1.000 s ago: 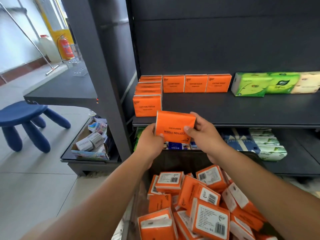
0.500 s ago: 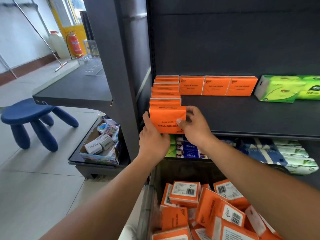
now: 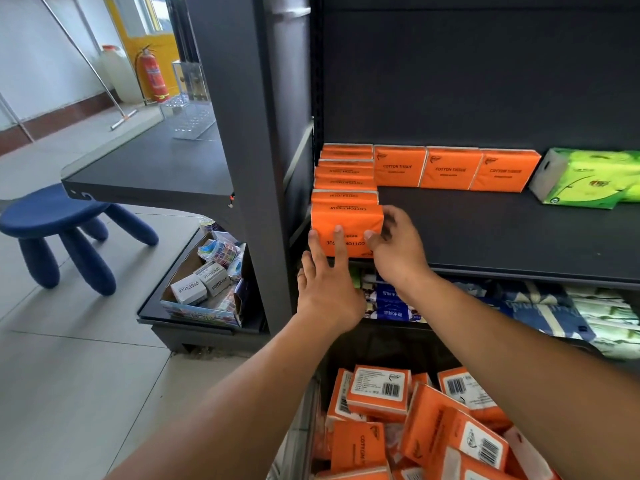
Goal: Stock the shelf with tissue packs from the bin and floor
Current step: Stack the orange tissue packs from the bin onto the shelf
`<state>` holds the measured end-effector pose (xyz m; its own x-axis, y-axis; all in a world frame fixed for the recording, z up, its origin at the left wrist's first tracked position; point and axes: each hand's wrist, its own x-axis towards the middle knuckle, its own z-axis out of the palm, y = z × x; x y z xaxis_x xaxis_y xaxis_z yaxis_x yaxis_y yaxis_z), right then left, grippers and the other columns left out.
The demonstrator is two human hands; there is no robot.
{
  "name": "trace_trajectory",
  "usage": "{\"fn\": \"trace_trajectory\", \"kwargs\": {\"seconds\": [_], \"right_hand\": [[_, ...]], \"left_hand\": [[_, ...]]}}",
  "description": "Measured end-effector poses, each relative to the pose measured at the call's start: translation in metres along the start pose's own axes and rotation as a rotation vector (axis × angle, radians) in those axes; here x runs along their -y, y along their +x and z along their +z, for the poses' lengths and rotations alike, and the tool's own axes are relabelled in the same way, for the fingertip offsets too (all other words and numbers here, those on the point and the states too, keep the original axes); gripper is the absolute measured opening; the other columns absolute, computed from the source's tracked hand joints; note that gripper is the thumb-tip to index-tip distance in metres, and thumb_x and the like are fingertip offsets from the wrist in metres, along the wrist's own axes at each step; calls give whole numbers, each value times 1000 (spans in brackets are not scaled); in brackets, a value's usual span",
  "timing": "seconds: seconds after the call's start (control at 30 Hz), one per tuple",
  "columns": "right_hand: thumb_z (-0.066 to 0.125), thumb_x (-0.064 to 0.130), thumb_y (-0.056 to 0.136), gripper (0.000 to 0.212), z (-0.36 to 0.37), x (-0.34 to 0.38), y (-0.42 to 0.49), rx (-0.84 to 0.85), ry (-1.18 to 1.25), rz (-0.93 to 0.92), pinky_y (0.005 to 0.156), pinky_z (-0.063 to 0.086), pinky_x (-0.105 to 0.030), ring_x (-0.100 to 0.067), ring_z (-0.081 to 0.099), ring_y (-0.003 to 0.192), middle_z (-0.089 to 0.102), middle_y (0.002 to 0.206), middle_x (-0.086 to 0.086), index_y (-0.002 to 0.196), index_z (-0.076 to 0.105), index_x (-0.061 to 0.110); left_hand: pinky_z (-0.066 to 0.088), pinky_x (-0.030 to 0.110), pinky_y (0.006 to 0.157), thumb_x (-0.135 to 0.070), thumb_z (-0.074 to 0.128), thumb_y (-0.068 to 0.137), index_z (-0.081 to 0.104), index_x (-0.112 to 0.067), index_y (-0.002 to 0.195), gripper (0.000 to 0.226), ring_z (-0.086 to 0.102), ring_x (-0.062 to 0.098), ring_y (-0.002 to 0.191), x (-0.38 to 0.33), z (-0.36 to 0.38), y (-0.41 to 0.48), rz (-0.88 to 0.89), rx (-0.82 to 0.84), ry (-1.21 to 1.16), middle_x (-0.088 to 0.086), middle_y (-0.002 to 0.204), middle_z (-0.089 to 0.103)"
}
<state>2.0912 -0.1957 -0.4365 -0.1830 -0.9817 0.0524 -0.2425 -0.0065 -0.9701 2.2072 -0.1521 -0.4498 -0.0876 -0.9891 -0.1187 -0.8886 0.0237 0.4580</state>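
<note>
Dark shelf [image 3: 502, 233] boards are filling your view. Nearest you, orange tissue packs [image 3: 377, 389] are lying jumbled in the bin [image 3: 398, 344]. Your left hand [image 3: 329, 289] is pressing straight fingers against the front pack [image 3: 346, 223], which is standing at the shelf's front left edge. Your right hand [image 3: 398, 251] is gripping its right side. A row [image 3: 344, 174] of matching packs is standing just behind it.

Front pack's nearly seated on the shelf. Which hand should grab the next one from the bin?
Likely the left hand: its straight fingers only press the front pack, while the right hand grips its edge.
</note>
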Motion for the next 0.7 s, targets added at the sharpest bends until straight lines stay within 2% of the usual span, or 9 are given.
{"fn": "trace_trajectory", "kwargs": {"seconds": [0.17, 0.3, 0.43, 0.53, 0.6, 0.7], "right_hand": [[62, 17, 97, 39, 3, -1, 1, 12, -24, 4, 97, 48, -30, -8, 56, 113, 60, 121, 14, 132, 47, 26], [64, 19, 96, 47, 4, -3, 2, 32, -62, 18, 102, 48, -34, -12, 57, 118, 60, 132, 6, 138, 44, 23], [66, 20, 95, 51, -1, -5, 0, 60, -97, 11, 105, 48, -39, -14, 56, 122, 60, 135, 6, 140, 43, 23], [67, 27, 94, 63, -9, -5, -4, 102, -125, 23, 107, 46, -43, -17, 55, 127, 56, 142, 4, 149, 37, 24], [66, 29, 95, 71, -17, -4, -9, 130, -126, 50, 108, 43, -38, -19, 50, 133, 48, 150, -1, 154, 28, 24], [62, 27, 98, 70, -32, -3, -19, 149, -151, 60, 98, 39, -25, -19, 43, 139, 39, 156, -4, 156, 24, 25]], "left_hand": [[4, 49, 121, -29, 57, 94, -35, -32, 146, 107, -16, 38, 149, 2, -2, 7, -7, -5, 20, 13, 153, -41], [5, 50, 121, -30, 56, 95, -34, -32, 147, 104, -15, 39, 149, 2, -4, 9, -12, 8, 21, 13, 154, -40], [7, 50, 121, -31, 56, 95, -33, -32, 147, 103, -14, 38, 149, 1, -4, 8, -29, 7, 32, 13, 155, -38], [9, 49, 121, -33, 55, 96, -31, -32, 149, 101, -14, 38, 149, -4, -4, 4, -41, 2, 45, 14, 156, -36], [11, 49, 121, -33, 53, 97, -28, -31, 150, 97, -15, 37, 149, -8, -3, 0, -40, 16, 52, 14, 156, -37], [14, 50, 121, -33, 53, 97, -21, -33, 153, 92, -15, 36, 150, -12, -2, -5, -41, 43, 81, 12, 155, -38]]}}
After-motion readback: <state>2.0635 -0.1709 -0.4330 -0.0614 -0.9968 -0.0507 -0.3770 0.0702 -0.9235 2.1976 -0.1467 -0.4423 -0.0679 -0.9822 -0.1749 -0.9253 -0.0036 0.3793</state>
